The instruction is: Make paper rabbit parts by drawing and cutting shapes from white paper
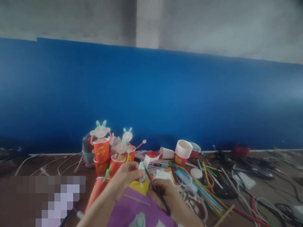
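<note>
My left hand (125, 179) pinches a small white paper cut-out (142, 167) with a green outline. My right hand (165, 195) grips dark scissors (155, 187) whose blades point up at that cut-out. Both hands hover over a purple sheet (132, 211) with a yellow patch at its top. Just behind my left hand stand red paper cups (101, 150) topped with paper rabbit figures (100, 130).
A stack of red-and-white cups (182, 153) stands at centre right, with a cup lying on its side (167, 153) beside it. Coloured straws (208, 189), paper scraps and tangled cables (236, 176) cover the brown table on the right. A blue wall panel (151, 94) runs behind.
</note>
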The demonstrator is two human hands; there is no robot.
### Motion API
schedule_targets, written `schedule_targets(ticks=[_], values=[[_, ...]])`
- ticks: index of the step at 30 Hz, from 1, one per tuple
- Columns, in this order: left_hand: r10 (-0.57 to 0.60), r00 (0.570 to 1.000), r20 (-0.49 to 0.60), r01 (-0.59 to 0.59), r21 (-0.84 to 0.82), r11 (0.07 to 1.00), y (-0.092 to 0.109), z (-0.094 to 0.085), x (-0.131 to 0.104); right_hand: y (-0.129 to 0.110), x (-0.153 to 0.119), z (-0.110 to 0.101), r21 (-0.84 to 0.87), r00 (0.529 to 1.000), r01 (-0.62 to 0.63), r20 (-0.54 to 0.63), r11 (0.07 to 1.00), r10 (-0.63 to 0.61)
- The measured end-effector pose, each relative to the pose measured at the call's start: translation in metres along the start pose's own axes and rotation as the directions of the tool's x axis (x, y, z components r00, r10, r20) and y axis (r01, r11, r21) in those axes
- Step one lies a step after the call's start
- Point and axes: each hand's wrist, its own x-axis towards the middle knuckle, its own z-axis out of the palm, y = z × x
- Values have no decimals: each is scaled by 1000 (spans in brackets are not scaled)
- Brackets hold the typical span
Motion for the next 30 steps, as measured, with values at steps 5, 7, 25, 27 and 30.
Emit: schedule_targets(ticks=[5,7,25,27,30], values=[[-9,1000,21,8,56,998,0,-3,0,-3,1,-2,9,1000,8,20,1000,-8],[-9,999,30,7,72,997,-1,-3,0,-3,1,-3,13,1000,12,19,1000,-12],[-38,997,62,36,40,999,-9,1,0,-3,2,-3,-4,998,53,37,999,-52],[-42,997,67,40,37,999,-9,2,-1,-4,2,-4,6,998,21,58,1000,-21],[-38,996,77,36,34,999,-9,2,-2,-5,2,-4,2,998,20,62,1000,-20]])
